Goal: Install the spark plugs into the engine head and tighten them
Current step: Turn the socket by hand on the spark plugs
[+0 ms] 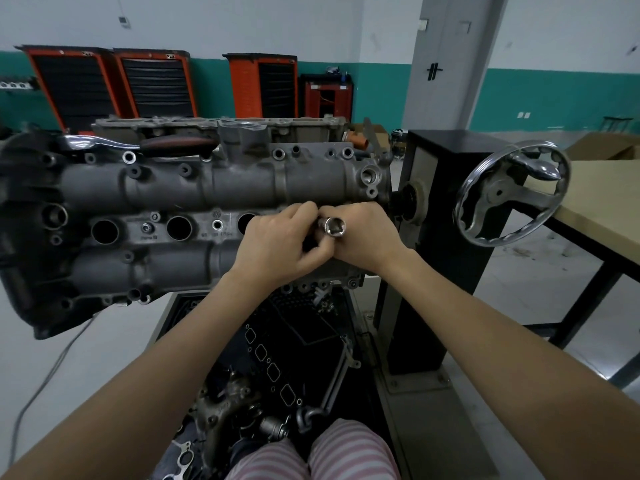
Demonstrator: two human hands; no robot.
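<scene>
Gripping a socket (333,227), right hand (360,237) and left hand (277,245) meet, fingers curled, over the engine head (173,188) near its right end; ratchet (138,144) lies along its far edge.

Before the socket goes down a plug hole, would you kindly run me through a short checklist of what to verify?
1. Socket held firmly: ok, both the left hand and right hand grip it, open end toward the camera.
2. Spark plug seated in the socket: cannot tell, the opening looks dark.
3. Plug holes unobstructed: ok for the three visible; any hole under the hands is hidden.
4. Ratchet within reach: ok, it lies on top of the engine head.
5. Plugs already installed: cannot tell, the hole bottoms are too dark.
</scene>
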